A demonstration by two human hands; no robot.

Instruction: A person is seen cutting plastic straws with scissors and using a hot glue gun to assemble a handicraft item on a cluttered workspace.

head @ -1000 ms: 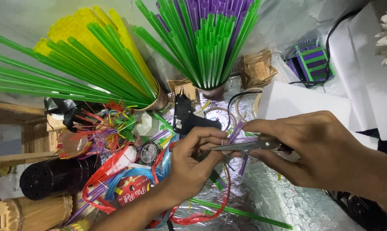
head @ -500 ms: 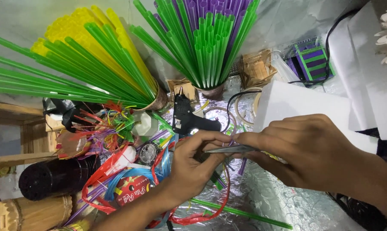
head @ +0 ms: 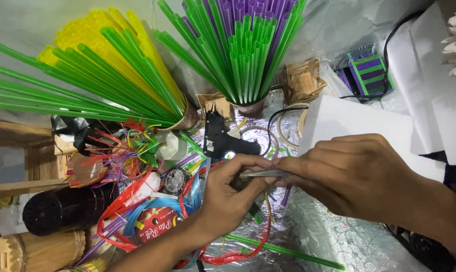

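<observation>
My right hand (head: pixel 349 176) grips a pair of metal scissors (head: pixel 261 174), with only the closed blades showing past my fingers. My left hand (head: pixel 228 194) pinches small purple straw pieces (head: pixel 273 165) right at the blades; they are mostly hidden between my fingertips. Both hands meet above a silver foil surface (head: pixel 318 231), just in front of a black glue gun (head: pixel 220 138).
Two cups of long straws stand behind: green and yellow (head: pixel 102 65), green and purple (head: pixel 238 45). A white foam block (head: pixel 349 121) lies at the right. Red and blue ribbon (head: pixel 152 211), a black cylinder (head: pixel 61 209), wooden pieces and a loose green straw (head: pixel 283 252) clutter the left and front.
The scissors' blades have shut and my right hand has slid left over the handles, covering them. The fanned purple straw pieces seen earlier are now mostly hidden between my fingers.
</observation>
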